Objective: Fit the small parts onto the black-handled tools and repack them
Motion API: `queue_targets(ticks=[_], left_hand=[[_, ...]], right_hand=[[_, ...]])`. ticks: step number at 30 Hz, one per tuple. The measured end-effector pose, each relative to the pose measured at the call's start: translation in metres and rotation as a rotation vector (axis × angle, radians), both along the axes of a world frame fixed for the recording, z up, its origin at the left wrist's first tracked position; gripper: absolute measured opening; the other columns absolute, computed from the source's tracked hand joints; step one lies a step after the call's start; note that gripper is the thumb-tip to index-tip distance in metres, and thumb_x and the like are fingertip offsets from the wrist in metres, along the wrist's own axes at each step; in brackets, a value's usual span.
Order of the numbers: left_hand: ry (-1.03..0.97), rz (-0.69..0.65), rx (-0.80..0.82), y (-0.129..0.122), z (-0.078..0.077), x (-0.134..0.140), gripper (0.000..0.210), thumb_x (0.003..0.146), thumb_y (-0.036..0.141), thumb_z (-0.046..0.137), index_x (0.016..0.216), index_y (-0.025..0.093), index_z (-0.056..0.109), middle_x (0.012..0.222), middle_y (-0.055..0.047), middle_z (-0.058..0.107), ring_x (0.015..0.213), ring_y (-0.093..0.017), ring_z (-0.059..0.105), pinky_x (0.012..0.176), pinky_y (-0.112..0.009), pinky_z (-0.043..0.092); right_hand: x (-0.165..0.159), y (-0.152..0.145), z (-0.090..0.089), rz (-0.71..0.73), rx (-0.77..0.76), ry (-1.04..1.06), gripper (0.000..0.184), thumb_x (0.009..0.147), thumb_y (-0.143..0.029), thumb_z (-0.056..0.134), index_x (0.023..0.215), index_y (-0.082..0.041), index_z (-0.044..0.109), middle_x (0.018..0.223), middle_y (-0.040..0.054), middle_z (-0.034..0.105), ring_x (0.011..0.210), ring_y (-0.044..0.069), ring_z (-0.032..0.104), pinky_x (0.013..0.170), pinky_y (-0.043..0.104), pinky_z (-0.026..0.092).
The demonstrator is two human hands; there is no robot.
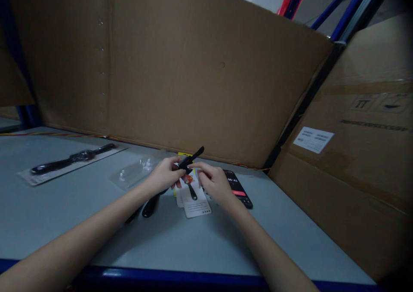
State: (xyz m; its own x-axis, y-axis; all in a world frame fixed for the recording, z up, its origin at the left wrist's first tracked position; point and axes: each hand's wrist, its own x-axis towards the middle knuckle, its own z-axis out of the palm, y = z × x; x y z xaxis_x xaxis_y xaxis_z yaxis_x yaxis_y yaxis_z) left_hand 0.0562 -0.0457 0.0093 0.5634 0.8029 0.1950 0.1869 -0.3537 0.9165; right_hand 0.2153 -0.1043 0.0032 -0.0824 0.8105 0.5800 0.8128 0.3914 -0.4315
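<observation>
A long black tool (195, 154), looking like a kitchen utensil, is gripped in my left hand (167, 173). Its tip points up and to the right, and part of it is hidden by the fingers. My right hand (214, 182) is closed at the tool's middle, with its index finger against it. A rounded black handle (150, 207) shows below my left wrist; I cannot tell whether it belongs to the held tool. Under both hands lie printed cards (197, 209), the front one with a picture of a black utensil.
At the left, a black utensil (54, 166) lies wrapped on a backing card. Clear plastic packaging (134, 171) rests behind my left forearm. A phone (240, 191) showing a timer lies right of my right hand. Cardboard (193, 77) walls the back; a large carton (355, 154) stands right.
</observation>
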Motion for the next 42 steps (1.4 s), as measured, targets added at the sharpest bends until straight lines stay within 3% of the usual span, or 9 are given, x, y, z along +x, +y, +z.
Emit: queue_targets(ticks=[4,7,13,20,24,28,32,37,42], left_hand=[[0.025,-0.009,-0.001,-0.0008,0.0001,0.0000,0.020,0.068,0.018,0.050,0.087,0.012,0.052,0.061,-0.001,0.062,0.038,-0.008,0.051,0.035,-0.018,0.035],[0.019,-0.002,-0.006,0.0008,-0.0006,-0.0006,0.021,0.068,0.019,0.050,0.088,0.012,0.051,0.062,-0.001,0.062,0.038,-0.008,0.050,0.034,-0.018,0.035],[0.000,-0.001,-0.019,0.0027,-0.0022,-0.0007,0.019,0.069,0.019,0.050,0.087,0.013,0.050,0.063,-0.002,0.063,0.037,-0.007,0.049,0.033,-0.018,0.034],[-0.007,-0.012,-0.017,0.0014,-0.0029,-0.0011,0.021,0.068,0.018,0.050,0.088,0.012,0.051,0.064,-0.002,0.063,0.038,-0.008,0.051,0.033,-0.018,0.034],[-0.018,-0.013,-0.026,0.0020,-0.0028,-0.0007,0.022,0.068,0.018,0.051,0.089,0.011,0.052,0.062,-0.002,0.062,0.037,-0.008,0.050,0.033,-0.018,0.035],[-0.009,-0.009,-0.042,-0.0013,0.0002,0.0003,0.022,0.068,0.016,0.050,0.089,0.012,0.052,0.060,0.000,0.061,0.036,-0.007,0.048,0.032,-0.017,0.033],[0.003,-0.005,-0.032,-0.0025,0.0008,0.0004,0.022,0.067,0.015,0.049,0.089,0.012,0.052,0.062,-0.001,0.062,0.036,-0.007,0.049,0.032,-0.017,0.032],[-0.004,-0.001,-0.025,0.0011,-0.0014,-0.0004,0.022,0.068,0.020,0.050,0.089,0.012,0.051,0.064,-0.003,0.062,0.037,-0.008,0.049,0.032,-0.018,0.033],[0.006,0.006,-0.034,0.0027,-0.0027,-0.0013,0.022,0.069,0.020,0.050,0.089,0.012,0.052,0.065,-0.003,0.063,0.036,-0.007,0.048,0.032,-0.018,0.033]], right_hand=[[-0.0009,0.0008,-0.0015,0.065,-0.019,0.012,0.031,0.074,-0.011,0.038,0.089,-0.022,0.064,0.057,-0.0029,0.056,0.050,0.010,0.047,0.049,0.019,0.028],[0.0003,-0.0004,-0.0006,0.012,-0.004,0.002,0.027,0.075,-0.014,0.039,0.082,-0.022,0.064,0.057,-0.0026,0.056,0.051,0.011,0.048,0.049,0.019,0.029],[0.0010,-0.0012,0.0005,-0.014,0.000,-0.005,0.036,0.076,-0.013,0.037,0.100,-0.025,0.062,0.066,-0.0012,0.062,0.057,0.012,0.053,0.053,0.020,0.032],[-0.0004,-0.0014,0.0002,0.005,0.007,-0.013,0.028,0.077,-0.013,0.038,0.082,-0.022,0.064,0.066,-0.0014,0.062,0.059,0.012,0.053,0.054,0.020,0.032],[0.0008,-0.0020,0.0018,-0.048,0.020,-0.033,0.032,0.076,-0.013,0.038,0.089,-0.024,0.065,0.068,-0.0007,0.062,0.058,0.012,0.053,0.054,0.020,0.032],[0.0000,-0.0009,0.0007,0.016,-0.006,-0.004,0.035,0.076,-0.013,0.038,0.097,-0.024,0.063,0.070,-0.0008,0.063,0.059,0.012,0.053,0.055,0.020,0.033],[-0.0008,-0.0006,0.0006,0.072,-0.017,0.020,0.031,0.077,-0.013,0.037,0.089,-0.021,0.063,0.068,-0.0015,0.062,0.057,0.011,0.051,0.052,0.019,0.031],[0.0007,-0.0021,0.0024,-0.011,-0.019,-0.015,0.026,0.077,-0.015,0.037,0.080,-0.021,0.062,0.062,-0.0020,0.059,0.057,0.012,0.052,0.052,0.019,0.030],[0.0018,-0.0033,0.0041,-0.092,0.018,-0.075,0.030,0.077,-0.014,0.037,0.089,-0.024,0.064,0.075,-0.0001,0.065,0.068,0.014,0.057,0.059,0.021,0.034]])
